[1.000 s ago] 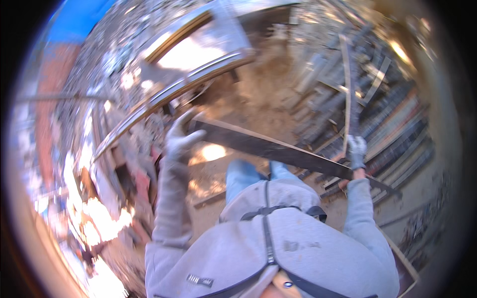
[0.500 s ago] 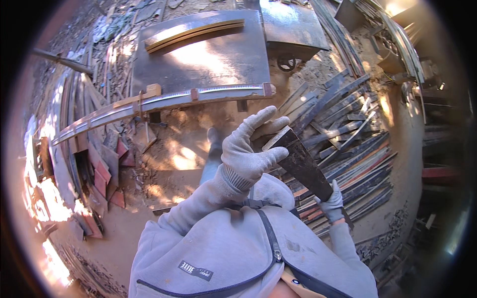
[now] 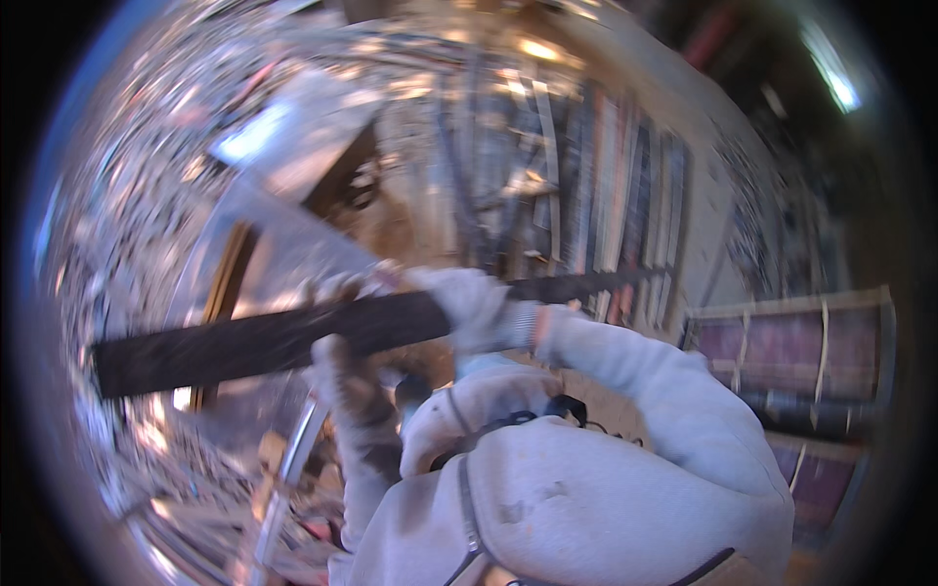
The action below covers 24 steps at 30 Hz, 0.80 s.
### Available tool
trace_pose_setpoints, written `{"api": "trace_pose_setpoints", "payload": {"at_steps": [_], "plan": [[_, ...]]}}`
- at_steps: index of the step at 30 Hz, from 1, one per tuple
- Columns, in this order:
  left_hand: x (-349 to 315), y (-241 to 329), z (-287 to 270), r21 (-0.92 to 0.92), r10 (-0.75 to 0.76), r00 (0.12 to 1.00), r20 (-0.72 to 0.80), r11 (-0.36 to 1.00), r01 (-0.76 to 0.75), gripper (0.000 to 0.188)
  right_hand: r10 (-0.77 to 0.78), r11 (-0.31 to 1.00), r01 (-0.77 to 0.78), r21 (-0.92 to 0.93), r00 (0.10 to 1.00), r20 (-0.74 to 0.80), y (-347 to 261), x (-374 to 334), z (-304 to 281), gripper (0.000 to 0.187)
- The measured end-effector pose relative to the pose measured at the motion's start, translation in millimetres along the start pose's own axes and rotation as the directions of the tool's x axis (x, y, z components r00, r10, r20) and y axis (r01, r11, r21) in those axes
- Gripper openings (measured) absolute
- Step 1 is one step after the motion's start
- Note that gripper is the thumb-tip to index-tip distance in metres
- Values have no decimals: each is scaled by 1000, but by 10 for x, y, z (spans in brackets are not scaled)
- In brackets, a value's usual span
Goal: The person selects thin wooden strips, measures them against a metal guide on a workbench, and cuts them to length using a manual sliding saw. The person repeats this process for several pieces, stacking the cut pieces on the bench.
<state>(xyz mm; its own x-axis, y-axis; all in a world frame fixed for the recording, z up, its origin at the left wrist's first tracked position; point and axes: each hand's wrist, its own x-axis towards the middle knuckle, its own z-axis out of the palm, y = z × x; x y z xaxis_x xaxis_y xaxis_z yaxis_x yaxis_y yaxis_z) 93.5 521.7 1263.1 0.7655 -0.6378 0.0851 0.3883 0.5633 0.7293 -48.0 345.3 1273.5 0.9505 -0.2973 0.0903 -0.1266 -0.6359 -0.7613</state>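
Observation:
A long dark board (image 3: 215, 350) lies across in front of my body, its near-left end reaching far to the left and its thinner-looking other end running off to the right. My left hand (image 3: 350, 386), in a pale work glove, holds it from below, the thumb on the near side and the fingertips showing past the far edge. Closer to the board's middle, my gloved right hand (image 3: 473, 305) is wrapped over it. Motion blurs the gloves and the board.
A metal-topped table (image 3: 283, 220) with brown wood strips (image 3: 232, 273) on it stands beyond the board. A metal rail (image 3: 293, 454) is at lower left. Long boards (image 3: 625, 186) lie piled ahead; strapped reddish panels (image 3: 782, 354) are at right.
My view has swung to the right. The board has turned from slanting toward my right side to lying crosswise, pointing left. My right hand has come to the middle; both hands grip the board.

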Motion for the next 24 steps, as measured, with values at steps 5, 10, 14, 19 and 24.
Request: {"api": "trace_pose_setpoints", "payload": {"at_steps": [5, 10, 14, 19, 24], "plan": [[714, 973, -467, 451, 183, 879, -441, 892, 41, 49, -53, 956, 48, -288, 999, -11, 495, -526, 221, 101], [872, 996, -502, 666, 313, 924, -222, 741, -90, 49, 452, 784, -251, -568, 857, 245, 1878, -1730, 138, 83], [870, 619, 4, 724, 311, 935, -170, 683, -96, 55, 520, 813, -364, -455, 804, 286, 2115, -1705, 238, 64], [846, 310, 343, 743, 282, 953, -114, 660, -107, 66, 265, 951, -155, -269, 856, 443, 1578, -1259, -26, 27], [693, -90, 391, 717, 192, 981, -11, 685, -126, 81, 220, 952, -110, -286, 895, 388, 746, -620, -817, 26]]}}
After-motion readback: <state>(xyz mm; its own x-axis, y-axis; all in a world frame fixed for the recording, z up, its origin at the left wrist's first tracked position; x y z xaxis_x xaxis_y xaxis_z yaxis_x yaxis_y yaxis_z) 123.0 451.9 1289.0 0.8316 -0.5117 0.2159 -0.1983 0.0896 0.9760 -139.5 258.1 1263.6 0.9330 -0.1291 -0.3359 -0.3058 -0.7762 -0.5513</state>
